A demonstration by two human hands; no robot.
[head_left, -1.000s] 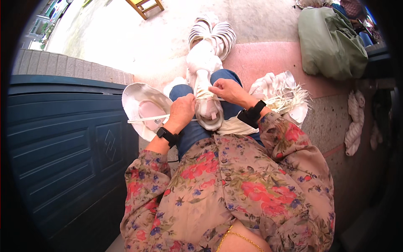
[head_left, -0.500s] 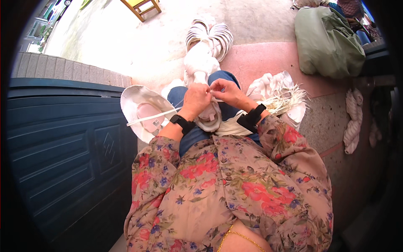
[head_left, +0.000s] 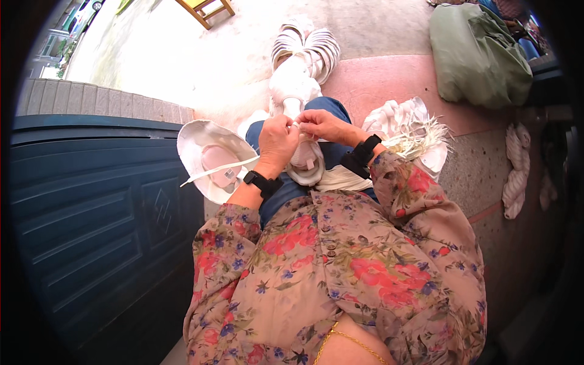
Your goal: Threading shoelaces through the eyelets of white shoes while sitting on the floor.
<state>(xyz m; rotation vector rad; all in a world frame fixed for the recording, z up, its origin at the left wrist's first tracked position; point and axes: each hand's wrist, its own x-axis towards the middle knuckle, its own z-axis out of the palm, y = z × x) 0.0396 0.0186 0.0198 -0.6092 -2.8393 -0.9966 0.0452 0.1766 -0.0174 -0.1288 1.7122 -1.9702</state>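
Observation:
My left hand (head_left: 278, 141) is closed above my lap, its fingers pinched around a narrow white strip (head_left: 213, 173) whose loose end sticks out to the left. My right hand (head_left: 325, 126) meets it fingertip to fingertip, also pinching; the strip between the tips is mostly hidden. Under my hands, between my knees, lies a white cloth piece (head_left: 306, 176) with a pinkish inside and a small tag, shaped like a cap. Beyond it a white cloth bundle (head_left: 292, 82) lies before a stack of curved white pieces (head_left: 321, 50).
A white brimmed hat-like piece (head_left: 191, 143) rests at my left by a blue panelled door (head_left: 91, 207). On my right are crumpled white cloth (head_left: 389, 118) and frayed pale strips (head_left: 420, 143). Farther off stand a green sack (head_left: 477, 58) and a wooden stool (head_left: 207, 11).
My right hand has drawn in against my left, closing the small gap between their fingertips. The strip's loose end on the left looks shorter beside my wrist. The view has shifted slightly.

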